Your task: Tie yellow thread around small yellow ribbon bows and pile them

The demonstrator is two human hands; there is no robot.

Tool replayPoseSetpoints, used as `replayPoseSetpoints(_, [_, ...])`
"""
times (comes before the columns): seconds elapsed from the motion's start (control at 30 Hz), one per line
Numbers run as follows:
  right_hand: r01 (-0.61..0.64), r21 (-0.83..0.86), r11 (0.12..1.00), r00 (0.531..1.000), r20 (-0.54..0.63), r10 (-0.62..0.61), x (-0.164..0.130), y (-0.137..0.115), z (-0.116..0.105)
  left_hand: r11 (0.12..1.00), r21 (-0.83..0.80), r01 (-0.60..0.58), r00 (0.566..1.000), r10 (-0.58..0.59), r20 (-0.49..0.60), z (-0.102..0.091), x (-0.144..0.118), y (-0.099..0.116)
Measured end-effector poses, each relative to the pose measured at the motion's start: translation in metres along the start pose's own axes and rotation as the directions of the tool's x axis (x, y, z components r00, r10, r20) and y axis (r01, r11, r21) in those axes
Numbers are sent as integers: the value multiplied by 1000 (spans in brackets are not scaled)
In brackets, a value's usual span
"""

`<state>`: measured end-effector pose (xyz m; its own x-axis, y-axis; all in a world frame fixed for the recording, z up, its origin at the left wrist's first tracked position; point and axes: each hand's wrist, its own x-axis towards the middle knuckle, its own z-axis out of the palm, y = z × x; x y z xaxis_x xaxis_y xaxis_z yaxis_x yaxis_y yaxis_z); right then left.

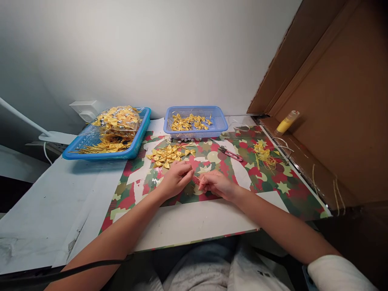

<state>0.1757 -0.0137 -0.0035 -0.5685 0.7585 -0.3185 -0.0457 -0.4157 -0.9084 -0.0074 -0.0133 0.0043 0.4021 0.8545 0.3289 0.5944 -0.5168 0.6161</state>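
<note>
Both hands meet over the patterned surface (273,190): left hand (176,178) and right hand (216,184) each pinch a thin yellow strand (196,177) between them, just below the loose yellow bows (168,155).

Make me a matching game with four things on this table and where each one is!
Things:
1. pile of loose yellow bows
2. red snips
3. yellow glue bottle
4. small blue basket

Places:
A. leaning against the cardboard on the right
B. at the back of the mat, by the wall
C. just beyond the left hand
D. on the mat, beyond the right hand

Pairs: 1-C, 2-D, 3-A, 4-B
</note>
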Motion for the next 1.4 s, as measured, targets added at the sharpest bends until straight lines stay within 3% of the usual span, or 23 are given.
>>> replayPoseSetpoints(0.07, [177, -237, 955, 981, -40, -192, -3, -1, -2, 995, -100, 3, 1000, -1, 15, -2, -2, 0])
replayPoseSetpoints(0.1, [277, -385, 880, 946, -50, -319, -4, -2, -4, 982, -189, 15, 1000, -10, 29, -2, -4, 0])
replayPoseSetpoints(0.17, [431, -636, 640, 834, 10, -552, -8, -5, -8, 909, -413, 54, 998, -36, 52, -3, -7, 2])
replayPoseSetpoints(0.23, [521, -744, 418, 734, 142, -664, -10, -9, -14, 791, -607, 81, 997, -61, 52, -2, -9, 7])
replayPoseSetpoints(0.3, [579, -764, 284, 680, 261, -685, -11, -12, -19, 696, -708, 118, 993, -73, 93, -1, -10, 14])
replayPoseSetpoints(0.37, [602, -770, 211, 657, 328, -679, -11, -13, -23, 634, -744, 211, 977, -102, 190, 1, -10, 20])
replayPoseSetpoints(0.5, [592, -795, 133, 664, 388, -640, -9, -12, -22, 573, -673, 467, 876, -199, 439, 7, -10, 25])
replayPoseSetpoints(0.6, [583, -807, 92, 666, 411, -622, -8, -12, -21, 550, -647, 528, 835, -197, 514, 13, -10, 22])
replayPoseSetpoints(0.7, [511, -854, 98, 669, 324, -669, -4, -16, -30, 488, -703, 517, 854, -237, 463, 18, -12, 19])
replayPoseSetpoints(0.77, [356, -920, 161, 665, 128, -736, 0, -19, -45, 465, -740, 487, 874, -260, 411, 20, -12, 19])
replayPoseSetpoints(0.83, [99, -967, 235, 636, -120, -762, 5, -23, -65, 458, -768, 448, 893, -266, 362, 21, -13, 19])
replayPoseSetpoints(0.9, [-174, -951, 255, 638, -306, -706, 8, -24, -83, 456, -785, 419, 906, -269, 327, 20, -13, 20])
replayPoseSetpoints(1.0, [-354, -903, 242, 708, -428, -562, 9, -23, -99, 445, -801, 400, 913, -267, 307, 20, -14, 20])
replayPoseSetpoints(1.13, [-366, -895, 253, 748, -445, -492, 9, -20, -103, 435, -811, 392, 915, -273, 296, 20, -14, 19])
replayPoseSetpoints(1.27, [-314, -886, 342, 742, -454, -494, 11, -20, -103, 422, -822, 382, 918, -275, 286, 20, -13, 20])
replayPoseSetpoints(1.33, [-187, -870, 457, 748, -427, -507, 10, -20, -97, 408, -833, 375, 920, -274, 280, 20, -13, 21])
replayPoseSetpoints(1.4, [35, -815, 579, 791, -332, -515, 7, -19, -84, 394, -844, 364, 921, -285, 264, 20, -13, 20])
